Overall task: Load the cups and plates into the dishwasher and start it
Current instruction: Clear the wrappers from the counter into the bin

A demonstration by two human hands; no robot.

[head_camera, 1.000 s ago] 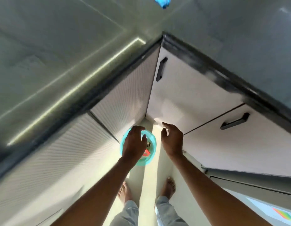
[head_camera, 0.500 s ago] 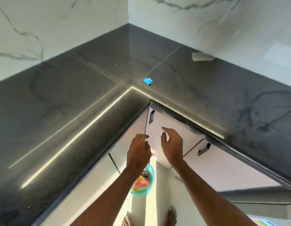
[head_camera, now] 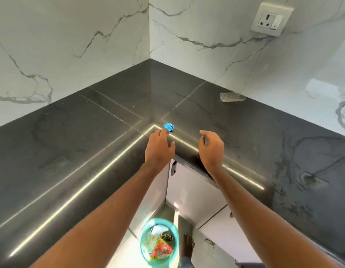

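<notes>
No cup, plate or dishwasher is in view. My left hand (head_camera: 159, 147) hovers over the inner corner of the dark grey countertop (head_camera: 71, 151), fingers apart and empty, its fingertips just short of a small crumpled blue wrapper (head_camera: 169, 126). My right hand (head_camera: 211, 148) is beside it over the counter's edge, fingers loosely curled and apart, holding nothing.
A teal bin (head_camera: 159, 242) with rubbish stands on the floor below the counter corner, next to my bare foot (head_camera: 187, 245). White cabinet doors with dark handles (head_camera: 173, 168) run under the counter. A small clear plastic piece (head_camera: 230, 97) lies by the marble wall; a socket (head_camera: 271, 19) is above.
The view has tilted up from the floor and bin to the countertop. Both hands have risen from above the bin to over the counter corner, the left nearing the blue wrapper.
</notes>
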